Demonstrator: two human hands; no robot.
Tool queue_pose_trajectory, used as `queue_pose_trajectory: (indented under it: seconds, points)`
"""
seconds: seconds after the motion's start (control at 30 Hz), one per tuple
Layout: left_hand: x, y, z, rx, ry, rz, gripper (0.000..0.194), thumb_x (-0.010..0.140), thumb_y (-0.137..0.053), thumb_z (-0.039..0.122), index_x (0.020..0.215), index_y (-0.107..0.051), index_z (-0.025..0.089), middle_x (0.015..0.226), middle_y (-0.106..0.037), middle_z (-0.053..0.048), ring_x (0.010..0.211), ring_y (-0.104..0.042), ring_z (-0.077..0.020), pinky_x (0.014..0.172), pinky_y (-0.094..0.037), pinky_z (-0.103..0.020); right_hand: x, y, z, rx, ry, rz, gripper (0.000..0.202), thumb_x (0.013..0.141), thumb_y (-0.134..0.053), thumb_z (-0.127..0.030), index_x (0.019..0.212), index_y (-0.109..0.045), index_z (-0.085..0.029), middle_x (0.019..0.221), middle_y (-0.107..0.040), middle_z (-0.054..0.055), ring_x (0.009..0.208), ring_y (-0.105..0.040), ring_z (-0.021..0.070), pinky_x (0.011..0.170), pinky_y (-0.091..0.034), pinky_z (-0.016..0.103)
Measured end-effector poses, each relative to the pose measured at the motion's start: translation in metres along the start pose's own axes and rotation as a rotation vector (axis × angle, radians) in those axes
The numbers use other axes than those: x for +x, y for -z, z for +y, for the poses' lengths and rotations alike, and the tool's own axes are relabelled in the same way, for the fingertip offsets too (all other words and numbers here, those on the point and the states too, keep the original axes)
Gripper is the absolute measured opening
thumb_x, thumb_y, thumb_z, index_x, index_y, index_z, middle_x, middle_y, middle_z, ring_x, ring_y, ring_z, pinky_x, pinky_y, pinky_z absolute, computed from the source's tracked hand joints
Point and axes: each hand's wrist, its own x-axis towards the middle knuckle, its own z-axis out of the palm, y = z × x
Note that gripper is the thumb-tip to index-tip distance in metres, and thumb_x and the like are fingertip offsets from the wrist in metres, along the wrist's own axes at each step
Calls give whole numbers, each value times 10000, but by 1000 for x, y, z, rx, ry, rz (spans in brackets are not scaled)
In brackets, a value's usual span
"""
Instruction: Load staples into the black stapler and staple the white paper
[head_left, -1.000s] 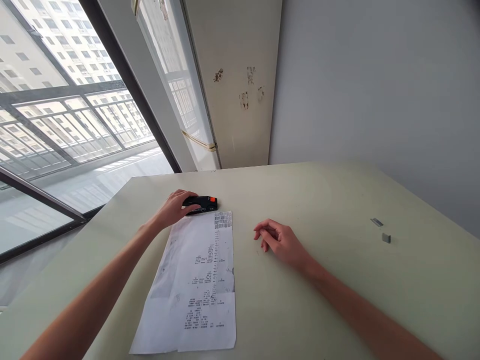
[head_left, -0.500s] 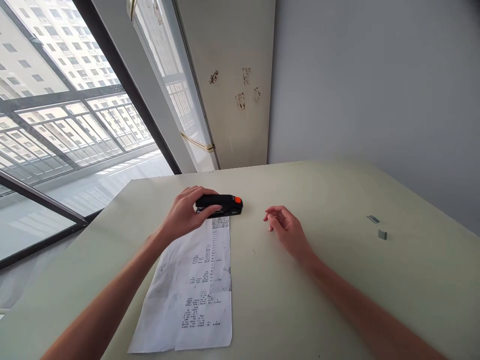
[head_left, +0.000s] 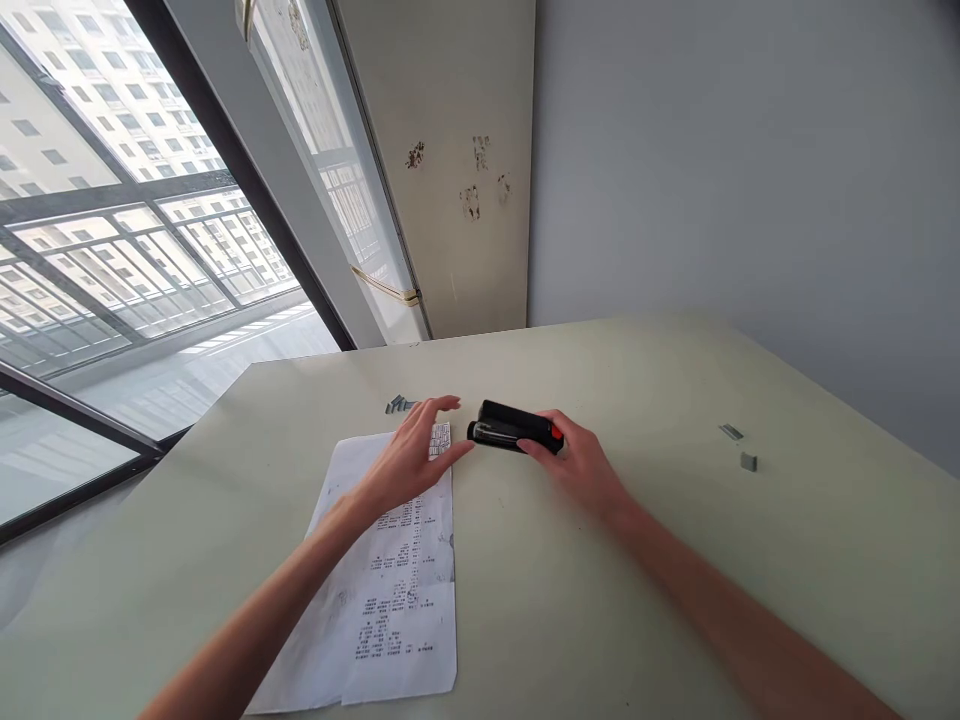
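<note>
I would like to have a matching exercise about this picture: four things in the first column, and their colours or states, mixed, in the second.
Column 1
1. stapler
2. sheet of paper
3. left hand
4. right hand

Column 2
A. fingers and thumb spread apart
B. black, with a red part near one end
C. closed around one end of a tool
D. white, with dark print

Right pairs: 1-B, 2-D, 3-A, 4-C

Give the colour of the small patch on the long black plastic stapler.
The patch on the stapler is red-orange, showing best in the head view.
</note>
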Motion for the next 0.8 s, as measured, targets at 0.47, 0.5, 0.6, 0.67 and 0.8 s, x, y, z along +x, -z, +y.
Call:
queue_pose_trajectory:
  seconds: [0.47, 0.5, 0.6, 0.67, 0.8]
  points:
    - [-107, 22, -90, 310, 64, -184, 723, 1035, -522, 593, 1678, -249, 407, 1752, -228, -2, 1619, -194, -365, 1296, -231, -606, 18, 42, 38, -206, -67, 288, 499, 882, -653, -706, 1038, -640, -232, 808, -676, 31, 576, -496, 175, 581, -431, 335]
    - [-104, 16, -83, 310, 56, -178, 720, 1035, -521, 593, 1677, -260, 398, 1751, -230, -4, 1619, -194, -364, 1299, -231, -601, 17, 45, 39, -205, -80, 270, 499, 879, -657, -710, 1031, -639, -236, 791, -661, 22, 556, -472, 166, 559, -418, 330]
    - [-91, -2, -59, 293, 12, -187, 719, 1035, -519, 606, 1675, -272, 389, 1749, -235, -9, 1620, -193, -362, 1299, -244, -601, 12, 55, 38, -180, -127, 180, 502, 871, -655, -726, 1034, -644, -252, 747, -618, -6, 510, -412, 144, 490, -369, 310]
    - [-83, -12, -46, 284, -2, -189, 712, 1037, -509, 618, 1672, -280, 389, 1750, -233, -1, 1624, -184, -352, 1301, -245, -602, 5, 64, 35, -178, -148, 93, 509, 865, -654, -735, 1054, -659, -262, 743, -608, -15, 498, -406, 138, 463, -355, 298]
    - [-74, -26, -32, 277, -17, -174, 685, 1046, -495, 618, 1658, -319, 366, 1752, -232, 10, 1626, -180, -333, 1316, -225, -580, -18, 84, 30, -211, -156, -83, 497, 880, -658, -714, 1114, -685, -276, 818, -647, 1, 583, -506, 160, 505, -435, 287]
